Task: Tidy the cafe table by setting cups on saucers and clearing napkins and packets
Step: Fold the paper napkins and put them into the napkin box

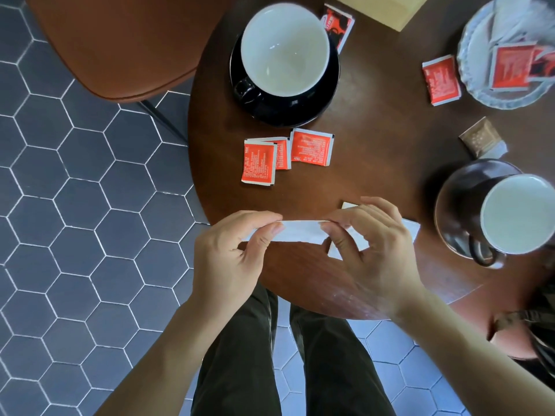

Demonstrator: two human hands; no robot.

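Two hands hold one white paper napkin over the near edge of the round brown worktop. The left hand pinches the left end of the napkin between thumb and fingers. The right hand pinches the right end the same way, so the napkin is stretched flat between them. More white paper shows under the right hand, but the hand hides most of it.

Just past the hands lie three red packets in a little bunch — they touch and partly cover each other. Farther past them sits a black cup, white inside, on a black saucer. A red and black packet peeks out from behind that cup.

To the right of the right hand is a second dark cup on a brown saucer. Just beyond it lies a small brown packet. Far off to the right there is a glass plate with red packets and paper in it — and one more red packet lies right beside the plate.

Below the hands are dark trousers and a grey tiled floor. A brown chair stands far to the left.
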